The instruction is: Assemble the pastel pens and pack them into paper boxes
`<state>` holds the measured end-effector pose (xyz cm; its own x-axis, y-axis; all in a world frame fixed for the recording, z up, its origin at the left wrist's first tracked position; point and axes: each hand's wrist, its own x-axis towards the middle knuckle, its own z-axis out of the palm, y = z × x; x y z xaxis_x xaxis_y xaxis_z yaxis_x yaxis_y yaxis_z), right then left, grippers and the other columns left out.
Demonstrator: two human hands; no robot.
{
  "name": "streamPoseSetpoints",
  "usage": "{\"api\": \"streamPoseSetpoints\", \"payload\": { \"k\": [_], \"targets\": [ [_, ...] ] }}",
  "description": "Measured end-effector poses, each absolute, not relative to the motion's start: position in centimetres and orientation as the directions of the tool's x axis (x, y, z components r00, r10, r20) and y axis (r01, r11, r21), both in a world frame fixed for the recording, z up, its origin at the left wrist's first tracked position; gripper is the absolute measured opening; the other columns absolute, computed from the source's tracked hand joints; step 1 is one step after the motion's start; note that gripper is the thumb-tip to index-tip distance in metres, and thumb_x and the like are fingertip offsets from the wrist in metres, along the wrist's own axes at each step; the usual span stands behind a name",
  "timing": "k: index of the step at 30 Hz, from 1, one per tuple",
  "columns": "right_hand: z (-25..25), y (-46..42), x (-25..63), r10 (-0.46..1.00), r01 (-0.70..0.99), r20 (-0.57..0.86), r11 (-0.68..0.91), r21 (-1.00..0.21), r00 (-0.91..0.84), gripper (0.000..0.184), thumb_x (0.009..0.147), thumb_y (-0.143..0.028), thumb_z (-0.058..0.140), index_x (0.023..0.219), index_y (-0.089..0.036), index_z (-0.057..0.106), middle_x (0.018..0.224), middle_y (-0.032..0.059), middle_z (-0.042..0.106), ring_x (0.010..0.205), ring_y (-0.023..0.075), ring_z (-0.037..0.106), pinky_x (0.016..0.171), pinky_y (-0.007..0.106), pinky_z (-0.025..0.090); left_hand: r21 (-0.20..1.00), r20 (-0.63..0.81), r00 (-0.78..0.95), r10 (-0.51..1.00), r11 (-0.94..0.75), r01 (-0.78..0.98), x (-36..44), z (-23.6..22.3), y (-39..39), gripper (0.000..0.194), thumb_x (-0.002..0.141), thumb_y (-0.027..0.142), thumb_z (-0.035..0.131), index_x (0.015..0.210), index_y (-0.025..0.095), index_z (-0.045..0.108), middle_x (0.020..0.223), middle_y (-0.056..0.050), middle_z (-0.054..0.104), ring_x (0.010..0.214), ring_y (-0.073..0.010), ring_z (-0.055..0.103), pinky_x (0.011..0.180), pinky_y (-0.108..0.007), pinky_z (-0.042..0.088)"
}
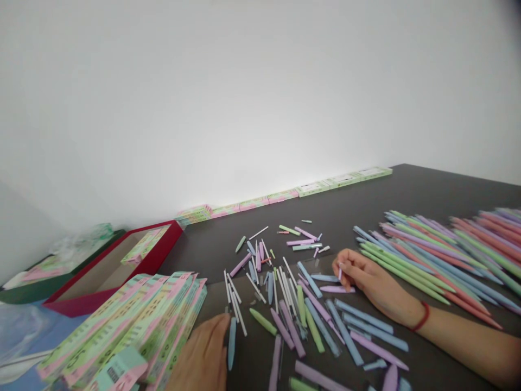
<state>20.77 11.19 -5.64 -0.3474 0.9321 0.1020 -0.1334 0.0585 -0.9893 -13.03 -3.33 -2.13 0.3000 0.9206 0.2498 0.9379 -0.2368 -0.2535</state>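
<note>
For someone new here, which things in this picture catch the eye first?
The long pastel sticks fanned out on the right stand out first. Then come the scattered short coloured tubes and white sticks between left hand and right hand, and the open red box on the left.

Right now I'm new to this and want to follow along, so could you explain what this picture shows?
There is no machine here: one camera, worn on a person's head, looks forward and down at two bare hands. On the dark table lie scattered pen-like parts, with long coloured sticks to the right. To the left are printed cartons and an open red box. The right hand pinches a small purple piece. The left hand is low beside the cartons; whether it holds anything is hidden.
</note>
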Motion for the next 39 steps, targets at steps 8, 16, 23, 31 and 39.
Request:
{"api": "streamPoseSetpoints", "payload": {
  "k": [8,16,23,31,39],
  "targets": [
    [-5.9,11.2,20.9,0.933,-0.098,0.111,0.082,-0.992,-0.341,0.027,0.091,-0.044,0.051,0.081,-0.019,0.051,0.070,-0.0013,0.051,0.056,0.0114,0.043,0.057,0.027,0.036,-0.001,0.003,-0.070,0.998,0.070,0.998,-11.1,0.9,0.4,0.035,0.088,0.009,0.030,0.103,0.012,0.062,0.097,-0.013,0.067,0.090,-0.0256,0.066,0.082,-0.042,0.049],
    [-6.0,11.3,20.8,0.933,-0.130,0.124,0.084,-0.988,-0.337,0.024,0.089,-0.041,0.054,0.082,-0.019,0.050,0.070,-0.0013,0.053,0.055,0.0106,0.044,0.056,0.027,0.036,0.171,0.004,0.038,0.999,-0.038,0.985,-6.9,0.6,6.4,0.015,0.084,0.020,0.047,0.084,0.022,0.061,0.087,-0.001,0.066,0.080,-0.0156,0.061,0.071,-0.025,0.041],
    [-4.7,11.0,20.4,0.927,-0.109,0.133,0.100,-0.989,-0.351,0.032,0.088,-0.049,0.054,0.078,-0.019,0.050,0.064,-0.0028,0.052,0.052,0.0096,0.043,0.054,0.025,0.034,0.204,-0.048,0.029,0.998,-0.019,0.979,-5.7,0.4,9.1,0.013,0.081,0.027,0.050,0.072,0.021,0.057,0.071,0.000,0.064,0.068,-0.0168,0.059,0.058,-0.026,0.033],
    [-4.3,10.9,20.2,0.929,-0.106,0.136,0.106,-0.989,-0.344,0.036,0.085,-0.053,0.056,0.077,-0.019,0.050,0.062,-0.0036,0.052,0.050,0.0090,0.043,0.051,0.024,0.035,0.293,0.005,0.220,0.975,-0.212,0.932,-3.9,1.0,7.0,0.014,0.085,0.016,0.044,0.089,0.023,0.056,0.097,-0.001,0.061,0.092,-0.0155,0.057,0.080,-0.027,0.040],
    [-4.2,11.0,20.2,0.928,-0.114,0.147,0.114,-0.987,-0.343,0.036,0.084,-0.054,0.057,0.077,-0.019,0.049,0.062,-0.0039,0.052,0.050,0.0091,0.043,0.051,0.024,0.034,0.329,0.011,0.303,0.953,-0.289,0.899,-4.6,0.2,3.9,0.014,0.085,0.012,0.047,0.083,0.022,0.057,0.095,-0.001,0.058,0.094,-0.0183,0.054,0.086,-0.033,0.041]
  ]
}}
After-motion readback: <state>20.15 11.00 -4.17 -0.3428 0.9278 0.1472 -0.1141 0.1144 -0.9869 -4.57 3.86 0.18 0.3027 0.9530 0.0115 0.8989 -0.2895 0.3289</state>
